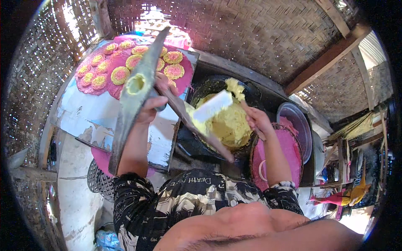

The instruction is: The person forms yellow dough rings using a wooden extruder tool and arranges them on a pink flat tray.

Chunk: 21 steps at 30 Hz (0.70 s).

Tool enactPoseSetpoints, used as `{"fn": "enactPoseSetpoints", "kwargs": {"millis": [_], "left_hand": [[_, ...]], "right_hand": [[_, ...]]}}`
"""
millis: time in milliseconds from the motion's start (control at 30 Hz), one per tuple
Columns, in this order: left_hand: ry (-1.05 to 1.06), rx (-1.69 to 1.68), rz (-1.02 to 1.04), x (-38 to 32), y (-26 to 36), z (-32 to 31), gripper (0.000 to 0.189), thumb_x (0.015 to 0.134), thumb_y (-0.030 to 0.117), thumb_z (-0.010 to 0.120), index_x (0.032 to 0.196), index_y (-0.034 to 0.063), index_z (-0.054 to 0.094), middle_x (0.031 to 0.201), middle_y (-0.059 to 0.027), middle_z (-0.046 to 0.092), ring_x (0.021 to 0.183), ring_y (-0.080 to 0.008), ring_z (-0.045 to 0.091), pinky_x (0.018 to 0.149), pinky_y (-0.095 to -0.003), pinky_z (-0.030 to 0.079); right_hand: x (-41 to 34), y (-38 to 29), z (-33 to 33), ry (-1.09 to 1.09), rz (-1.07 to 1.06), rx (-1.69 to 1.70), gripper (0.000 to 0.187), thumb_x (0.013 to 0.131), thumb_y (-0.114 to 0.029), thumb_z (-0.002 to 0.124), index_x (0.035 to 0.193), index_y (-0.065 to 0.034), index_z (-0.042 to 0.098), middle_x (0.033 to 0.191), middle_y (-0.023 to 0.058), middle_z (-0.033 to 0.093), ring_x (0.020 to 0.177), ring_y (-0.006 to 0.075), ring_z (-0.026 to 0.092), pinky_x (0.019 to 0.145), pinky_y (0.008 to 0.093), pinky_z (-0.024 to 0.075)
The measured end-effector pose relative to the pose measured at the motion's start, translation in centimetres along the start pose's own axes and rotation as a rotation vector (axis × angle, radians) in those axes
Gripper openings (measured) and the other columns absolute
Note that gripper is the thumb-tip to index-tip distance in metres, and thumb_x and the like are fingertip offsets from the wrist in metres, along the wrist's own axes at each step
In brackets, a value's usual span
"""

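Note:
My left hand [148,112] grips a two-part wooden hand press. One long board [131,106] has a round hole with yellow dough lining it. The other wooden bar [185,117] slants over the pan and bears a pale, sunlit block [214,106], apparently the plunger, with dough around its base. In my right hand [260,121] is a flat wooden stick [243,105], its far end loaded with a lump of yellow dough [235,88]. Below both hands, a dark pan [201,86] holds a mass of yellow dough [232,130].
Left of the pan, pink round mats [185,80] carry several yellow-and-pink noodle-like nests [120,75] on a worn white tabletop [84,109]. A pink-lined round tray [279,153] and a clear plastic basin [303,135] stand to the right. A woven bamboo wall [238,34] rises behind.

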<state>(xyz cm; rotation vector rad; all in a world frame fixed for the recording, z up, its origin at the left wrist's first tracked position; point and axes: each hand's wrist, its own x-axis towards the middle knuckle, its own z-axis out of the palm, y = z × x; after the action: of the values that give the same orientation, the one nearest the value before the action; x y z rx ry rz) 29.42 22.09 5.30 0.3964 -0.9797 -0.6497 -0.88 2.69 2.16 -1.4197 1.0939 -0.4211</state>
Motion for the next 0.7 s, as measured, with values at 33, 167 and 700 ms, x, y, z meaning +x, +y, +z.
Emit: {"fn": "enactPoseSetpoints", "kwargs": {"millis": [33,167,700], "left_hand": [[-0.005,0.015,0.013,-0.1,0.4,0.2,0.025,0.06,0.004,0.07,0.081,0.0025,0.055,0.08,-0.0085,0.051,0.074,-0.0247,0.057,0.065,-0.0394,0.048],[-0.093,0.156,-0.23,-1.8,-0.8,0.0,0.022,0.065,0.007,0.07,0.082,0.0026,0.056,0.078,-0.0085,0.055,0.073,-0.0194,0.057,0.058,-0.0326,0.049],[-0.7,1.296,-0.199,-2.0,-3.9,4.8,0.038,0.061,0.03,0.063,0.086,0.0024,0.06,0.083,-0.0208,0.058,0.083,-0.0355,0.056,0.074,-0.0419,0.044]], "right_hand": [[-1.3,-1.3,-0.2,-0.061,-0.125,0.109,0.028,0.084,-0.025,0.053,0.095,0.0001,0.053,0.062,0.0003,0.048,0.043,0.0084,0.044,0.039,0.0202,0.0366],[-5.2,-2.2,-2.1,-0.135,-0.209,0.114,0.035,0.084,-0.028,0.053,0.101,0.0018,0.052,0.064,-0.0007,0.048,0.048,0.0073,0.043,0.042,0.0191,0.0341],[-14.4,-14.4,0.3,-0.08,-0.807,-1.33,0.03,0.078,-0.03,0.057,0.097,-0.0065,0.062,0.076,0.0108,0.061,0.077,0.0249,0.059,0.068,0.0349,0.0451]]}}
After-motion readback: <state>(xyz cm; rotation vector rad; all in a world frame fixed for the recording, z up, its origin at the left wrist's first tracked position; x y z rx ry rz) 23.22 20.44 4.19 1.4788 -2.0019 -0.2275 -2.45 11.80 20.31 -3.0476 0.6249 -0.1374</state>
